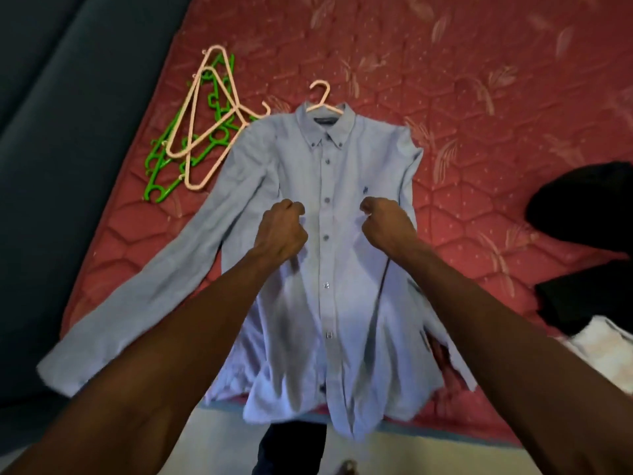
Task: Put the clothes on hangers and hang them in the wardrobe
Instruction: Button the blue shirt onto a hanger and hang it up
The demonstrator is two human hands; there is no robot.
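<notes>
A light blue button-up shirt lies face up on the red mattress, buttoned, its hem hanging over the near edge. A pale pink hanger is inside it, the hook poking out of the collar. My left hand grips the shirt front left of the button line, fingers curled into the cloth. My right hand grips the fabric right of the buttons, below the small chest logo. The left sleeve stretches out towards the mattress corner.
A pile of pink and green hangers lies on the mattress left of the shirt's shoulder. Dark clothes and a white garment sit at the right. A dark surface borders the mattress on the left.
</notes>
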